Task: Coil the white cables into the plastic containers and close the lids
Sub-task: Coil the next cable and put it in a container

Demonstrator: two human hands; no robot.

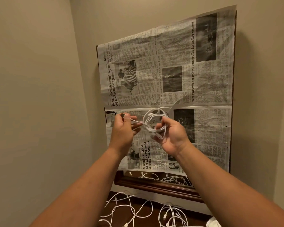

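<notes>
A thin, glossy white cable (152, 117) is wound into a round coil of several loops, held up in the air in front of a crinkled sheet of black-and-white newspaper (203, 79). The right hand (174, 138) grips the lower side of the coil, its fingers curled through and around the loops. The left hand (123, 128) pinches the cable's free end between thumb and forefinger, and a short straight run of cord stretches from there to the coil.

The newspaper covers a panel with a dark, polished, moulded wooden frame (154, 185) that leans against a smooth beige wall (39, 79).

Below, more loose white cables (131, 208) lie in tangled curves on a dark brown wooden surface (155, 212). A rounded pale plastic piece (212, 223) shows at the bottom edge; what it is cannot be told.
</notes>
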